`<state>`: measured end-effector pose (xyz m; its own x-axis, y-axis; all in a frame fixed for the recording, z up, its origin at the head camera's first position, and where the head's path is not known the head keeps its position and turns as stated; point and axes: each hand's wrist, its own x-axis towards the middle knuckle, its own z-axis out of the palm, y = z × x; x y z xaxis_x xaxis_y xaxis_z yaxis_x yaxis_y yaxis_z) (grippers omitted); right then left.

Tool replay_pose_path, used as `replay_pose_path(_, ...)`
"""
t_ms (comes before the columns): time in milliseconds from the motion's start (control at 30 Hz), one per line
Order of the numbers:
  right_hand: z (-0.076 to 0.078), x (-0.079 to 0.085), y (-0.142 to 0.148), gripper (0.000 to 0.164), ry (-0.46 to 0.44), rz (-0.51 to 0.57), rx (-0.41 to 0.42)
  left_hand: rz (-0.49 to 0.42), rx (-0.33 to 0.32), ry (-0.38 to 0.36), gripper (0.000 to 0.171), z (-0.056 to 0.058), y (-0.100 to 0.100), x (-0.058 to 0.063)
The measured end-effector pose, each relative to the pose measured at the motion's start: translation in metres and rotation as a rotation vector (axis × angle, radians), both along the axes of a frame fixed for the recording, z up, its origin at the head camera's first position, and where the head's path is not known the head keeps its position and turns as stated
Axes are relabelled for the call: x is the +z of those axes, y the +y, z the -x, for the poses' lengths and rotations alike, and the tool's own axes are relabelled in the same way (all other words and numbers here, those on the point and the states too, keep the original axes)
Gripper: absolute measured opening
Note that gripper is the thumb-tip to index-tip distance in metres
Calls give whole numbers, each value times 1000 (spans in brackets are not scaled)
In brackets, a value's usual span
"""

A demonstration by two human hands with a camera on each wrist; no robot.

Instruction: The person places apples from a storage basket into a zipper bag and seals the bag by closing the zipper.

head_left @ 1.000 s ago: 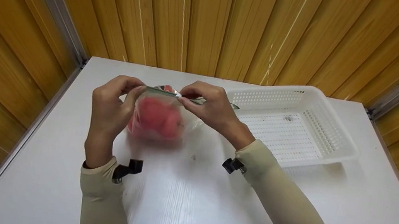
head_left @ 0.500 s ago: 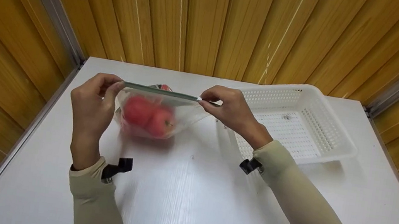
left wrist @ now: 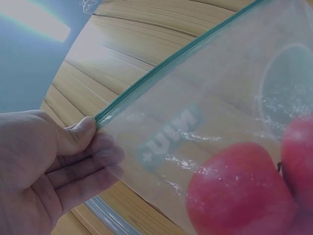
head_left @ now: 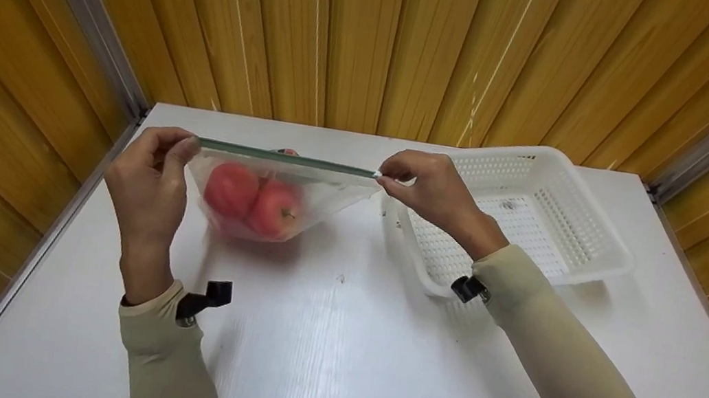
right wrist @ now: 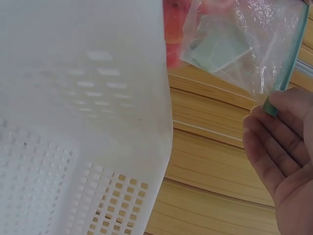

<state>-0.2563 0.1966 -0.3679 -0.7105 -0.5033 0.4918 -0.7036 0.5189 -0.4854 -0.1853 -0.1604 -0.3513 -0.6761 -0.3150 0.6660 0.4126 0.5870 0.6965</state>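
Note:
A clear zip bag [head_left: 338, 193] with a green zip strip [head_left: 284, 156] along its top hangs between my two hands. Red apples [head_left: 231, 190] weigh down its lower left part; the stem of one faces the head camera. My left hand [head_left: 151, 188] pinches the bag's top left corner between thumb and fingers, as the left wrist view also shows. At the other end of the strip, beside a small white piece, my right hand [head_left: 432, 186] pinches the green end. The strip is stretched nearly straight, and the printed bag front [left wrist: 171, 137] shows in the left wrist view.
A white perforated plastic basket [head_left: 605, 244] stands on the white table [head_left: 320, 347] to the right, partly behind my right hand. Something red and dark [head_left: 285, 151] peeks out behind the strip. Wood-patterned panels [head_left: 363, 40] enclose the back and sides.
My right hand has slid rightward along the strip to its far end, with the white piece. My left hand has moved left, and the bag top is now spread wide.

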Motion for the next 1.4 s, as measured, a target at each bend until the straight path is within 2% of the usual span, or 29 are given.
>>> replay_pose_path(167,3,3,3,7,-17,-50,-13,8,1,-29,16,-3,0,1)
replay_pose_path(367,8,6,7,7,-12,-55,-28,0,21,-35,13,-4,2,3)
replay_pose_path(533,10,8,11,8,-22,-62,-55,14,-12,-67,14,-6,3,6)
replay_pose_path(633,12,8,12,8,-34,-74,-80,37,-57,-135,14,-12,2,9)
replay_pose_path(900,18,7,15,8,-96,-68,-88,118,-182,-404,10,-33,0,24)
replay_pose_path(1067,14,8,22,9,-167,-109,-85,199,-234,-486,10,-42,-1,29)
replay_pose_path(1200,7,8,29,9,-241,-128,-73,254,-325,-580,10,-50,-3,32)
replay_pose_path(1333,-3,6,34,5,-321,-137,-18,290,-415,-649,9,-54,-5,34)
replay_pose_path(1400,-7,5,36,4,-348,-152,18,291,-432,-664,11,-54,-5,34)
